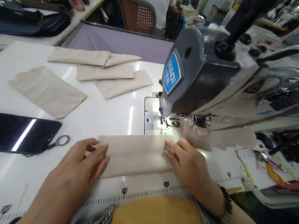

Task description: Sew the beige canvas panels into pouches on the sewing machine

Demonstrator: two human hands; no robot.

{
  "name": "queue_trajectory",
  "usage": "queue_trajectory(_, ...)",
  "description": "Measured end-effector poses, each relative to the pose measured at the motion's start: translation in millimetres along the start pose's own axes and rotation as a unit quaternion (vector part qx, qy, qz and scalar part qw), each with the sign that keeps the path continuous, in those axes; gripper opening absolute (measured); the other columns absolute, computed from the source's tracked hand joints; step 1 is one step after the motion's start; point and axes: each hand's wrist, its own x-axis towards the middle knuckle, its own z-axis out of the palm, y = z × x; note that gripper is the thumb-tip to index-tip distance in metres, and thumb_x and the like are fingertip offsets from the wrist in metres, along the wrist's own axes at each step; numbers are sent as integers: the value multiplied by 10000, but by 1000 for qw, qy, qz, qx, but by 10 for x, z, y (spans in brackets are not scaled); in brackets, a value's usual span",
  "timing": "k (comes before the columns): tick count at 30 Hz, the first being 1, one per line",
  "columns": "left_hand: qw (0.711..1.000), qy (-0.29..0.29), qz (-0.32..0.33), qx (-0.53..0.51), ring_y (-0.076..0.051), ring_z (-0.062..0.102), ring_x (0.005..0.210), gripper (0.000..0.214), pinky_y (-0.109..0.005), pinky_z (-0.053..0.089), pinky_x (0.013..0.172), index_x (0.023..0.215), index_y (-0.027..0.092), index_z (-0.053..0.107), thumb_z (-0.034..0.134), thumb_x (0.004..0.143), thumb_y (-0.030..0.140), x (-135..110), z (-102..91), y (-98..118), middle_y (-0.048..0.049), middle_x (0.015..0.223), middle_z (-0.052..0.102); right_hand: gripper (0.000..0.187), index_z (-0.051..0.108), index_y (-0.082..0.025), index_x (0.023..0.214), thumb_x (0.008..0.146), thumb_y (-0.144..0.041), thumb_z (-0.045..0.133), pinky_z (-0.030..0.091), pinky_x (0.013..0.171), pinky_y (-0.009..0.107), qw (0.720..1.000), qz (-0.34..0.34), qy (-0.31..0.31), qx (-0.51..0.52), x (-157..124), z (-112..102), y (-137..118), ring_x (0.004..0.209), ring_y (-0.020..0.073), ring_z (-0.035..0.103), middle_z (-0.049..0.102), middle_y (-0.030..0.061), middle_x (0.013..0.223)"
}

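A folded beige cloth piece (137, 158) lies lengthwise in front of the sewing machine (198, 71), with a crease running along it. My left hand (77, 168) grips its left end, thumb and fingers closed on the edge. At the right end, my right hand (189, 161) pinches the cloth between thumb and fingers. The cloth's far edge is just short of the metal needle plate (153, 119) and presser foot (173, 123). Under the machine arm, to the right, more beige cloth (219, 138) is heaped.
Several beige cloth pieces (46, 90) lie on the white table at the back left. A black phone (25, 133) with a ring strap (62, 140) is at the left. A printed ruler scale (144, 193) runs along the front edge. Behind the lilac panel (121, 43) are a chair (139, 17) and a person.
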Motion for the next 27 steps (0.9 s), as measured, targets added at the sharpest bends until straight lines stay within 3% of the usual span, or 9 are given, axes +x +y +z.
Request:
queue_trajectory(2, 995, -1, 102, 8, -314, 469, 1170, 341, -475, 434, 940, 1179, 161, 553, 373, 915, 281, 71, -59, 14, -148, 1353, 411, 223, 661, -154, 968, 878, -279, 500, 487, 536, 291, 998, -32, 12, -45, 34, -16, -10, 659, 187, 570, 589, 69, 767)
queue_trajectory(5, 971, -32, 235, -24, -222, 430, 1248, 446, -391, 434, 975, 1292, 222, 460, 254, 911, 119, 190, -107, 55, -69, 1364, 459, 264, 641, -99, 989, 891, -137, 398, 507, 811, 419, 987, -137, 45, -65, 112, -22, -27, 979, 265, 561, 606, 168, 1045)
queue_trajectory(8, 967, -57, 249, -17, -161, 520, 1149, 476, -311, 469, 926, 1245, 180, 501, 200, 896, 58, 295, -110, 177, -65, 1265, 555, 376, 571, -60, 1149, 856, -14, 341, 411, 995, 438, 959, -284, 4, -9, 196, -9, -37, 1231, 260, 416, 508, 177, 1285)
queue_trajectory(10, 968, -52, 243, 28, -204, 544, 1087, 397, -340, 477, 897, 1148, 106, 560, 239, 914, 102, 350, -94, 306, -119, 1185, 589, 399, 556, -73, 1180, 856, -7, 333, 394, 1027, 399, 943, -327, -55, 29, 233, 8, -50, 1247, 218, 408, 503, 148, 1309)
queue_trajectory(12, 968, -59, 233, 75, -253, 562, 975, 324, -380, 492, 828, 1112, 65, 565, 345, 926, 214, 383, -61, 435, -147, 1058, 613, 374, 561, -71, 1175, 878, -47, 333, 386, 1037, 405, 943, -316, -89, 48, 240, 34, -73, 1219, 205, 441, 522, 147, 1290)
queue_trajectory(15, 974, -79, 188, 94, -278, 542, 906, 436, -415, 483, 792, 1188, 42, 502, 454, 895, 361, 375, 31, 534, -153, 1034, 586, 362, 529, -111, 1234, 914, -235, 415, 363, 1029, 500, 956, -277, -85, 52, 191, 104, -115, 1212, 253, 441, 510, 161, 1292)
queue_trajectory(18, 983, -62, 155, 77, -320, 460, 1130, 522, -486, 393, 952, 1268, 49, 427, 389, 914, 430, 319, 149, 511, -191, 1236, 499, 466, 452, -241, 1322, 884, -398, 492, 296, 1026, 589, 964, -253, -75, 34, 118, 192, -136, 1277, 296, 360, 428, 135, 1372)
queue_trajectory(21, 983, -47, 156, 83, -322, 300, 1310, 551, -518, 294, 1038, 1312, 73, 383, 273, 940, 464, 278, 230, 470, -202, 1399, 361, 483, 426, -301, 1337, 878, -436, 494, 232, 1018, 642, 967, -240, -79, 15, 82, 243, -137, 1333, 333, 252, 380, 118, 1414)
queue_trajectory(27, 984, -33, 144, 96, -334, 250, 1344, 730, -508, 294, 1048, 1343, 32, 330, 275, 889, 601, 232, 224, 226, -239, 1429, 306, 482, 433, -317, 1332, 875, -458, 488, 215, 1003, 662, 968, -233, -88, 7, 90, 229, -143, 1332, 364, 240, 364, 124, 1427)
